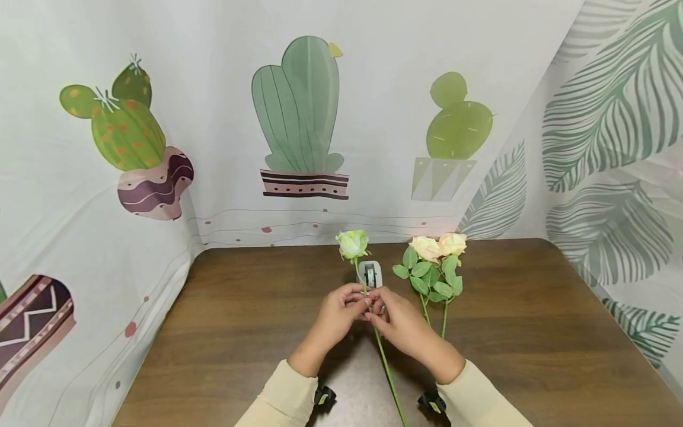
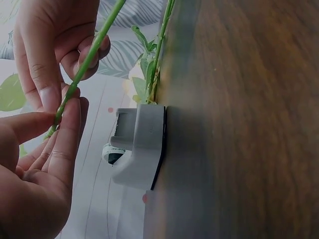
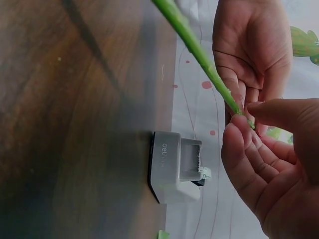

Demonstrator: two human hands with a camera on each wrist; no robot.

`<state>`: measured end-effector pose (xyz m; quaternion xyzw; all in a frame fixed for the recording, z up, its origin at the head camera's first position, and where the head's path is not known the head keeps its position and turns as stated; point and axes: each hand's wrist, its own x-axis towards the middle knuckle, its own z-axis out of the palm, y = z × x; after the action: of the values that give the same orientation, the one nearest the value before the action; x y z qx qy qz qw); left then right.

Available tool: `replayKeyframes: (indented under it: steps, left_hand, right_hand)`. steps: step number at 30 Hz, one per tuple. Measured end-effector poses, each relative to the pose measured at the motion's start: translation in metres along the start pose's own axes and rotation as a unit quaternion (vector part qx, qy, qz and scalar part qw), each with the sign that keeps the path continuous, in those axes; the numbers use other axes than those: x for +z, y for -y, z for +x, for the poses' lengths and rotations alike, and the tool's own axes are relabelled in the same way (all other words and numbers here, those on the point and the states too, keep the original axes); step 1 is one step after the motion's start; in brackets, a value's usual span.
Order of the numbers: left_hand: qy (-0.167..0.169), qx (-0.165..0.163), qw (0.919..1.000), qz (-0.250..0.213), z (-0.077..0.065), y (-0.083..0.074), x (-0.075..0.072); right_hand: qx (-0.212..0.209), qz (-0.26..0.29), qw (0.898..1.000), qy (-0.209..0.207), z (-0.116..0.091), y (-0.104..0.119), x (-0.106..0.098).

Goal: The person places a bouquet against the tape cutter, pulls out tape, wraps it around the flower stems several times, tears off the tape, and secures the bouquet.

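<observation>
A single artificial rose with a pale green bloom (image 1: 353, 244) is held over the middle of the table. My left hand (image 1: 337, 314) pinches its green stem (image 2: 94, 47) between thumb and fingers below the bloom. Right beside it, my right hand (image 1: 404, 326) also pinches the stem, its thumb and fingertips meeting the left fingers there. Past the hands the long stem slants down toward me. Just beyond the fingers stands a grey tape dispenser (image 3: 172, 167) with a small roll in it, partly covered by the hands in the head view.
Two peach roses (image 1: 439, 246) with green leaves lie to the right of the hands, their stems partly behind the right forearm. The brown wooden table (image 1: 240, 308) ends at a white curtain (image 1: 213, 118) printed with cacti and leaves.
</observation>
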<state>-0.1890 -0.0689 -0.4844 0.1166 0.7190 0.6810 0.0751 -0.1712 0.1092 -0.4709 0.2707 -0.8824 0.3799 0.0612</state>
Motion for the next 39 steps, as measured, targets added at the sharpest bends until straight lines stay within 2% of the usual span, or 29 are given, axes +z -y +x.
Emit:
replayKeyframes:
  steps: [10, 19, 28, 33, 39]
  left_hand:
    - [-0.004, -0.013, 0.9994, -0.031, 0.000, -0.002, 0.000]
    - [-0.023, -0.015, 0.9990, -0.036, 0.001, -0.005, -0.001]
    - [-0.031, -0.016, 0.9985, -0.042, 0.000, -0.006, -0.003]
    - [-0.035, -0.018, 0.9981, -0.048, 0.001, -0.005, -0.005]
    - [-0.041, -0.007, 0.9980, -0.048, 0.002, -0.009, -0.010]
  right_hand:
    - [-0.007, -0.021, 1.000, -0.003, -0.001, 0.003, -0.008]
    - [0.026, -0.025, 0.999, -0.001, -0.001, 0.001, -0.022]
    - [0.047, -0.048, 0.998, 0.016, 0.000, -0.012, -0.039]
    - [0.047, -0.069, 0.996, 0.010, 0.000, -0.019, -0.048]
    - [0.062, -0.078, 0.995, 0.000, 0.000, -0.027, -0.059]
